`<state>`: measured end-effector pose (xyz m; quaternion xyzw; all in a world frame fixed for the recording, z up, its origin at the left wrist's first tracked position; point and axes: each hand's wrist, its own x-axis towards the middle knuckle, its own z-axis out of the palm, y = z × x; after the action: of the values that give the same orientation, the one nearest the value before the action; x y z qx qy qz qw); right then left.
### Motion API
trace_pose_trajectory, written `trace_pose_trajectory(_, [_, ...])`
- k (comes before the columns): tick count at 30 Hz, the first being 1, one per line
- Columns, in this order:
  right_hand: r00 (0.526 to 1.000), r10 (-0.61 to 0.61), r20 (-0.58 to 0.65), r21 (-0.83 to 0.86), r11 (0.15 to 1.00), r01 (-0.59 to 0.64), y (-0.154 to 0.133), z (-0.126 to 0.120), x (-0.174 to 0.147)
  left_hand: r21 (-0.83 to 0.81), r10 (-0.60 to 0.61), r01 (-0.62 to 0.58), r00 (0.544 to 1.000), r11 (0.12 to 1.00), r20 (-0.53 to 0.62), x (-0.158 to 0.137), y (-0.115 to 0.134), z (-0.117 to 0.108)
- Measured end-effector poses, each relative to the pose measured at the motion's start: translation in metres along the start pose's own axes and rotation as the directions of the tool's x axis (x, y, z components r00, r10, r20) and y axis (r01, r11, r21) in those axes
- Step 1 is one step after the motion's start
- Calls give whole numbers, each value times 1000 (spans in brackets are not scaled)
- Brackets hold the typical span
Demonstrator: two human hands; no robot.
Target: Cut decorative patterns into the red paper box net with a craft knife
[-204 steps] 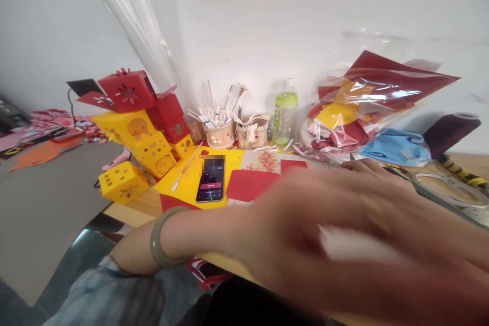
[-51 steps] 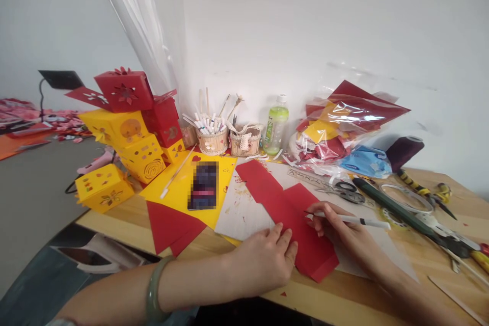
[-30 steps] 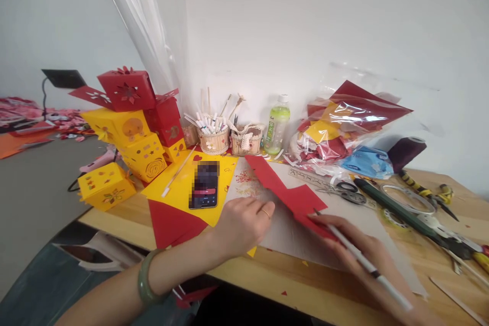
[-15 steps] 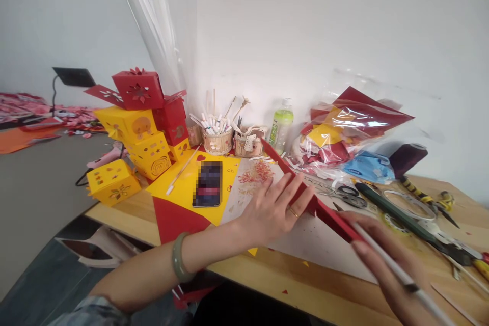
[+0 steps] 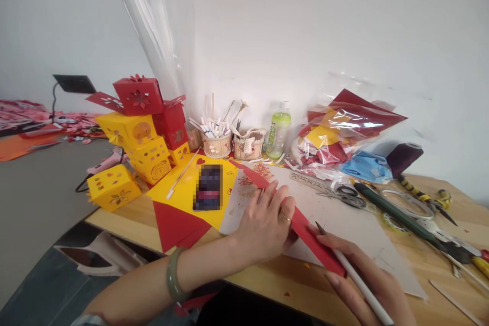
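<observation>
Red card: since half a second ago our red card (image 5: pixel 313 244) has dropped lower, its far end now nearer the phone (image 5: pixel 208 188); smooth and matte, it shows as a long narrow strip slanting over the board, right of the phone.
Left hand: right of the phone, our left hand (image 5: pixel 265 219) bends its fingers across the strip's middle and hides part of it; its thumb is out of sight, so we cannot tell whether it pinches.
Right hand: farther right of the phone, our right hand (image 5: pixel 378 275) grips a slim white pen (image 5: pixel 359 284), dark tip outward, thumb and fingers about the card's near end.
Board: flat and grey-white, the board (image 5: pixel 336 214) carries red and yellow specks just right of the phone.
Yellow sheet: thin yellow paper (image 5: pixel 183 191) lies under the phone.
Boxes: left of the phone we see crisp-edged yellow boxes (image 5: pixel 114 188) and red boxes (image 5: pixel 156 94) with cut-out shapes.
Baskets: beyond the phone stand slatted baskets (image 5: pixel 217 147) with lacy trim, one packed with pens.
Clutter: well right of the phone, a ruler (image 5: pixel 307 181) and scissors (image 5: pixel 346 192) crowd the board's far side; a crinkled clear bag (image 5: pixel 328 137) bulges farther back from the phone.
</observation>
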<state>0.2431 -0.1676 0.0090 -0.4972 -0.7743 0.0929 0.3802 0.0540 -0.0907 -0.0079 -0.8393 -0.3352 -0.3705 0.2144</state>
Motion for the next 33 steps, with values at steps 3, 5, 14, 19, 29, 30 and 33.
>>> trace_pose_trajectory(3, [981, -188, -41, -54, 981, 186, 5, 2, -4, -40, 67, -67, 998, 997, 7, 2, -5, -6])
trace_pose_trajectory(5, [945, -325, -18, -141, 937, 320, 13, 0, -4, -67, 119, -117, 992, 991, 31, 1, -10, -12])
trace_pose_trajectory(14, [788, -552, 273, -369, 696, 616, 31, -11, 6, -151, 214, -170, 909, 974, 358, -11, -19, -19])
trace_pose_trajectory(19, [816, -498, 295, -391, 716, 578, 40, -8, 2, -103, 217, -192, 875, 976, 433, -24, -8, -18])
trace_pose_trajectory(29, [870, -213, 444, -358, 848, 391, 48, -20, 12, -45, 264, -276, 844, 960, 468, -41, 0, -15])
trace_pose_trajectory(30, [865, -198, 461, -335, 864, 376, 49, -22, 14, -44, 267, -279, 842, 959, 468, -40, 0, -15])
trace_pose_trajectory(33, [859, -139, 493, -255, 921, 295, 56, -24, 16, -46, 275, -287, 840, 957, 468, -39, -1, -16])
